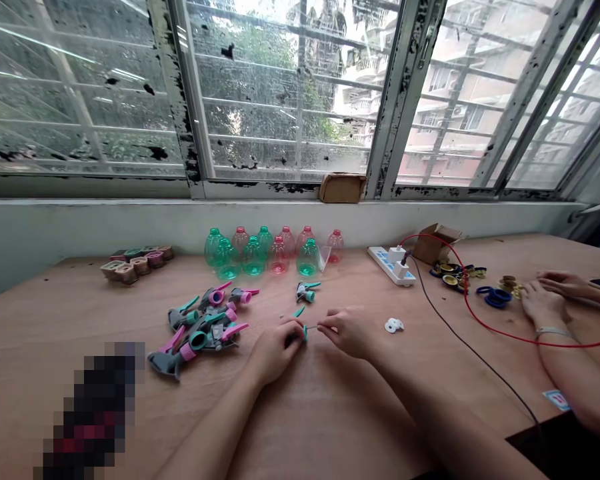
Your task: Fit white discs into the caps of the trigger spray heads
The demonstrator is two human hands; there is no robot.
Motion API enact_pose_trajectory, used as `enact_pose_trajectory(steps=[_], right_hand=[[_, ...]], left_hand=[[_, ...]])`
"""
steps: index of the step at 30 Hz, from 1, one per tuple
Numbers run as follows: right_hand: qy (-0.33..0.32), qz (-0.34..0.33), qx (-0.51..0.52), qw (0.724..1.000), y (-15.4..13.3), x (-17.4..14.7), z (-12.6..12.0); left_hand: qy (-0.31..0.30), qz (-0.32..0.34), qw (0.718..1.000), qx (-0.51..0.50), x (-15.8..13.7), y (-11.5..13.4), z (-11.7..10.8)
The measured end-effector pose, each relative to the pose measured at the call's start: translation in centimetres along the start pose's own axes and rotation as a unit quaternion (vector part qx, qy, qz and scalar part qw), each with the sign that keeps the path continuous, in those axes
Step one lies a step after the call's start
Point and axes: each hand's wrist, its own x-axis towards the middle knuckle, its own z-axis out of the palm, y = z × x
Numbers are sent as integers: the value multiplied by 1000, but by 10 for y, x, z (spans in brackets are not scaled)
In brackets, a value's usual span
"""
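My left hand (275, 352) is closed around a spray bottle trigger head (299, 311); its green lever and green collar show past the fingers. My right hand (349, 331) pinches a thin tube (313, 327) whose other end meets the collar; whether it sits inside cannot be made out. Just beyond my hands lies a single grey and green trigger head (306, 293). To the left, a pile of trigger heads (213, 323) has pink and green parts. Small white rings (394, 325) rest right of my right hand.
Green and pink clear bottles (253, 257) stand along the wall. Small boxes (140, 265) sit at left. At right are a power strip (391, 267), a red cable (480, 325), a cardboard box (435, 245), blue and gold pieces (494, 297) and another person's hands (545, 303).
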Motion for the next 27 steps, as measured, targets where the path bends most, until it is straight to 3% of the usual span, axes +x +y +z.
enact_pose_trajectory(steps=[9,18,27], right_hand=[[-22,-24,-23,999,-3,16,-12],[41,18,76,996,-8,11,4],[-43,52,-34,997,-21,-2,-16]], left_hand=[[-27,-34,990,135,0,-8,6],[10,-74,997,14,2,-8,-2],[-18,-44,998,45,-2,-7,3]])
